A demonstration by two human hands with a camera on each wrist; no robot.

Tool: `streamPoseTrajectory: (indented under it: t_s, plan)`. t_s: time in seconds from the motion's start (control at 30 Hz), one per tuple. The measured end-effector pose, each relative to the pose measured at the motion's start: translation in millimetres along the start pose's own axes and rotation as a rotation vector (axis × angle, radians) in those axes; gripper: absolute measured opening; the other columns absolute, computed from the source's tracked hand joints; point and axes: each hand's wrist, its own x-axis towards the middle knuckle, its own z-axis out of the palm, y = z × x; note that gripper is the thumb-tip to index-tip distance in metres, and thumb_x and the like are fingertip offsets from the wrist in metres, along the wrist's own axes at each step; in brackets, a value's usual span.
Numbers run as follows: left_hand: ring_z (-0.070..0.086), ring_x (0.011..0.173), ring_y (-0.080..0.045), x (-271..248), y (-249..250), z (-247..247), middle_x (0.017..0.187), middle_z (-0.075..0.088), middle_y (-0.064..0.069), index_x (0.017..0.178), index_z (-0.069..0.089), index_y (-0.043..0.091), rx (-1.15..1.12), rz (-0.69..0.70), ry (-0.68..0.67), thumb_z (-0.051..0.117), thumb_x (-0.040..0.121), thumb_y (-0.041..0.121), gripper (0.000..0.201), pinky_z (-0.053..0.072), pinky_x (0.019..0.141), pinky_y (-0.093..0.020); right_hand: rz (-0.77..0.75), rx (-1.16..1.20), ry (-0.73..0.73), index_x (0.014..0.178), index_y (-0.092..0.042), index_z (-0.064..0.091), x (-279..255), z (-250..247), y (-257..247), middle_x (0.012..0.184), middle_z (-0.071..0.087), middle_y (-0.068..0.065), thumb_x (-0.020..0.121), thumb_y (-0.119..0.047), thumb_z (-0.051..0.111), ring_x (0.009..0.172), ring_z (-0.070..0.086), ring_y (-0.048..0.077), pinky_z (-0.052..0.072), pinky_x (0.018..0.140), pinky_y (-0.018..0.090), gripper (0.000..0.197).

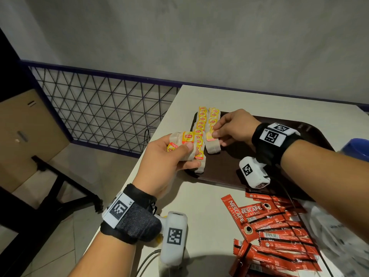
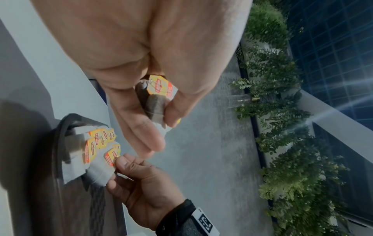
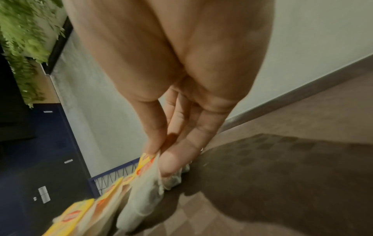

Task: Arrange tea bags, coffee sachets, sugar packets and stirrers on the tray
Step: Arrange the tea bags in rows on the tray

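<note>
A dark brown tray (image 1: 223, 172) lies on the white table (image 1: 199, 200). Two rows of yellow-tagged tea bags (image 1: 202, 120) run along its left side. My left hand (image 1: 177, 154) hovers at the tray's left edge and grips a small stack of tea bags (image 1: 184, 140), seen from below as tea bags (image 2: 155, 99). My right hand (image 1: 218, 134) pinches the tag of a tea bag (image 1: 212, 145) at the near end of the right row; the wrist view shows thumb and forefinger on that tea bag (image 3: 145, 175). Red coffee sachets (image 1: 275, 232) lie heaped on the table, near right.
A blue container (image 1: 357, 148) stands at the right edge beyond the tray. A white plastic bag (image 1: 335, 226) lies right of the sachets. The table's left edge drops to the floor, with a wire-mesh fence (image 1: 99, 108) and a cardboard box (image 1: 26, 136) beyond.
</note>
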Motion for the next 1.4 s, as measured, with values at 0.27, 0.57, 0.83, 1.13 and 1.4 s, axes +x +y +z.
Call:
streamPoseTrajectory:
  t_s: [0.27, 0.57, 0.83, 1.13, 1.4]
  plan:
    - [0.071, 0.073, -0.034, 1.2, -2.0, -1.1, 0.082, 0.074, -0.017, 0.1, 0.07, 0.001, 0.014, 0.002, -0.011, 0.059, 0.099, -0.004, 0.012, 0.064, 0.068, -0.036, 0.02, 0.106, 0.072, 0.097, 0.008, 0.069, 10.7, -0.5, 6.4, 0.102, 0.075, 0.027, 0.085, 0.009, 0.077, 0.081, 0.079, 0.028, 0.067, 0.069, 0.035, 0.015]
    - [0.066, 0.08, -0.042, 1.1, -3.3, -2.8, 0.089, 0.074, -0.022, 0.102, 0.071, 0.003, 0.021, -0.001, -0.036, 0.058, 0.099, -0.003, 0.014, 0.063, 0.069, -0.035, 0.011, -0.076, 0.12, 0.097, 0.003, 0.072, 5.4, -7.6, 5.2, 0.082, 0.08, 0.011, 0.082, -0.002, 0.086, 0.076, 0.079, 0.028, 0.065, 0.084, 0.044, 0.021]
    - [0.077, 0.082, -0.031, 2.9, -3.9, -2.4, 0.105, 0.076, -0.023, 0.112, 0.068, 0.0, -0.013, -0.038, -0.01, 0.061, 0.098, 0.0, 0.015, 0.064, 0.068, -0.031, 0.066, -0.12, -0.029, 0.1, 0.01, 0.073, -7.3, -2.2, 2.4, 0.072, 0.078, 0.005, 0.084, 0.01, 0.076, 0.065, 0.076, 0.02, 0.066, 0.077, 0.038, 0.016]
    - [0.076, 0.083, -0.035, 4.2, -6.0, -5.8, 0.1, 0.073, -0.025, 0.108, 0.068, -0.002, -0.049, -0.045, -0.046, 0.046, 0.093, -0.019, 0.031, 0.064, 0.073, -0.032, -0.009, -0.19, 0.012, 0.094, 0.003, 0.077, -21.6, -13.6, -7.6, 0.074, 0.079, 0.0, 0.085, 0.006, 0.075, 0.08, 0.078, 0.025, 0.066, 0.073, 0.035, 0.01]
    - [0.074, 0.094, -0.043, 0.3, -7.5, -3.4, 0.112, 0.072, -0.031, 0.129, 0.059, -0.007, -0.069, -0.075, -0.193, 0.046, 0.098, -0.017, 0.035, 0.063, 0.077, -0.031, -0.22, 0.013, -0.078, 0.105, -0.011, 0.075, -94.5, -1.5, -32.4, 0.093, 0.08, 0.008, 0.092, -0.028, 0.077, 0.084, 0.077, 0.029, 0.064, 0.077, 0.039, 0.022]
